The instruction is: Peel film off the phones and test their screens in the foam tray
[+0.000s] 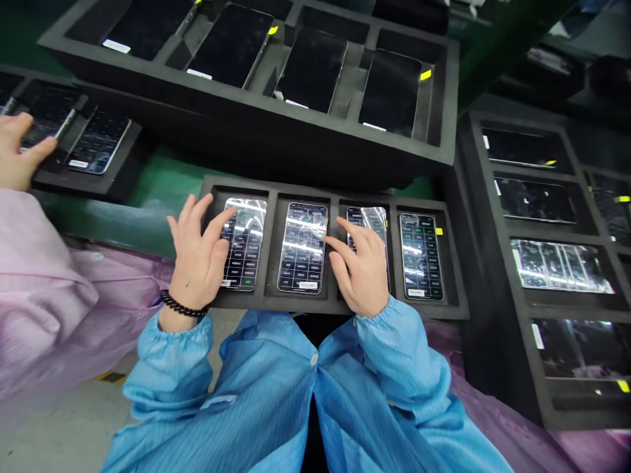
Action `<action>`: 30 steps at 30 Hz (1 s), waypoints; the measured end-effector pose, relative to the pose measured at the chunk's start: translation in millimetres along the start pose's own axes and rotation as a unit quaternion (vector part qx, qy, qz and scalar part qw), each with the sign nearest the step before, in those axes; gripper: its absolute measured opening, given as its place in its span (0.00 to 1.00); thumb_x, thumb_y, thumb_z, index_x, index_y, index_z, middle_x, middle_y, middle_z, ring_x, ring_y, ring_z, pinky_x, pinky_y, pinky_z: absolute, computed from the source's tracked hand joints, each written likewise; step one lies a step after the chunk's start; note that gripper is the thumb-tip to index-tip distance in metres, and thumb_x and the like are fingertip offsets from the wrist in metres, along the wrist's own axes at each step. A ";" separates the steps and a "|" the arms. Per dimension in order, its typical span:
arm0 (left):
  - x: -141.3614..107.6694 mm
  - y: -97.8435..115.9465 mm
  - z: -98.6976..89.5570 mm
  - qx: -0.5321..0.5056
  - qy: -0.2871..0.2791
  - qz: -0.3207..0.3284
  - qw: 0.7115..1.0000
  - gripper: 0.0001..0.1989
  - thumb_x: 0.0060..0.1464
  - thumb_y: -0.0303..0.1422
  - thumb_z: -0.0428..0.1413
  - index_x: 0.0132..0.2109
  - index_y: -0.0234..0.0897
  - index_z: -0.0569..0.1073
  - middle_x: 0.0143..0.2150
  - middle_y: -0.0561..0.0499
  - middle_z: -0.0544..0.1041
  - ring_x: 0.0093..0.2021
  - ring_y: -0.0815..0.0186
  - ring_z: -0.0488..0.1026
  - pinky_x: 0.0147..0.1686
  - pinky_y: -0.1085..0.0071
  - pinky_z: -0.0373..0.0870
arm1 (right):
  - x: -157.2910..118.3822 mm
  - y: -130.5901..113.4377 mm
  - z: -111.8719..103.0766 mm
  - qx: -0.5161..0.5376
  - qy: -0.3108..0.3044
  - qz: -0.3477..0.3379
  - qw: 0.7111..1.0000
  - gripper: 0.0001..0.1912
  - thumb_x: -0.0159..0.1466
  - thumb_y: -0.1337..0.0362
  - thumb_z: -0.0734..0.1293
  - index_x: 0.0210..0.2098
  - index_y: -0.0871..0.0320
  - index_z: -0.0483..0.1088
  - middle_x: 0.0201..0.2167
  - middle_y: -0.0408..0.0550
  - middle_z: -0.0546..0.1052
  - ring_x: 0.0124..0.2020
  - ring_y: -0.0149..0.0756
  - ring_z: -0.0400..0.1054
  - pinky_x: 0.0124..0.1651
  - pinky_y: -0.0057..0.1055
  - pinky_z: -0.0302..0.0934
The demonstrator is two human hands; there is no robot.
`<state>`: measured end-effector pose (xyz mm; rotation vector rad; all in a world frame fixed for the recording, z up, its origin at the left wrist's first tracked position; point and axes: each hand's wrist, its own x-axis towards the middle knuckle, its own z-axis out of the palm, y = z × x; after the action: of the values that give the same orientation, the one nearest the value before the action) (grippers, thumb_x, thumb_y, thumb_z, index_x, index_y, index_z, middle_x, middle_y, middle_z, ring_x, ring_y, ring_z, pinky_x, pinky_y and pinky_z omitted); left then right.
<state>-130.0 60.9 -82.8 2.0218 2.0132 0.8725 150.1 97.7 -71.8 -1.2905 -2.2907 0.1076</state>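
Observation:
Several phones with lit grid screens lie in the compartments of a dark foam tray. My left hand, with a black beaded bracelet at the wrist, is open over the leftmost phone, its index fingertip at the upper part of that screen. My right hand is open over the third phone and hides much of it. Its fingertips reach toward the right edge of the second phone; whether they touch it I cannot tell. The fourth phone lies uncovered at the right.
A larger foam tray with dark-screened phones stands behind. At the right is another phone tray. On the left, a co-worker's hand in a pink sleeve is over a further tray.

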 end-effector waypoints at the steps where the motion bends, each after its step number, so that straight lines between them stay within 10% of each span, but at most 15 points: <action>1: -3.0 -1.3 1.3 0.004 -0.007 -0.007 1.000 0.29 0.70 0.47 0.37 0.67 0.41 0.67 0.74 0.39 0.57 0.77 0.44 0.45 0.70 0.29 0.36 | -1.6 0.2 0.6 -0.007 0.005 0.000 1.000 0.17 0.74 0.63 0.58 0.50 0.56 0.78 0.62 0.53 0.74 0.59 0.46 0.68 0.66 0.50 0.59; 12: -22.6 -1.0 -2.5 0.004 0.008 -0.018 1.000 0.25 0.69 0.43 0.37 0.68 0.54 0.65 0.76 0.55 0.55 0.77 0.50 0.46 0.76 0.41 0.34 | -0.1 -1.1 -1.9 -0.010 0.008 -0.008 1.000 0.18 0.73 0.66 0.59 0.44 0.54 0.81 0.62 0.51 0.75 0.59 0.44 0.69 0.66 0.49 0.60; 30: -17.8 -7.9 -2.6 0.042 -0.048 0.095 0.993 0.25 0.70 0.46 0.39 0.63 0.51 0.73 0.78 0.52 0.48 0.78 0.46 0.40 0.73 0.35 0.30 | 1.5 -0.5 1.7 0.005 -0.007 -0.024 1.000 0.17 0.73 0.66 0.59 0.45 0.56 0.81 0.63 0.56 0.73 0.58 0.47 0.67 0.64 0.53 0.59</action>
<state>-136.8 43.8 -89.8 2.2857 1.8596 0.7164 148.3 98.9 -72.6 -1.2320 -2.3282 0.1103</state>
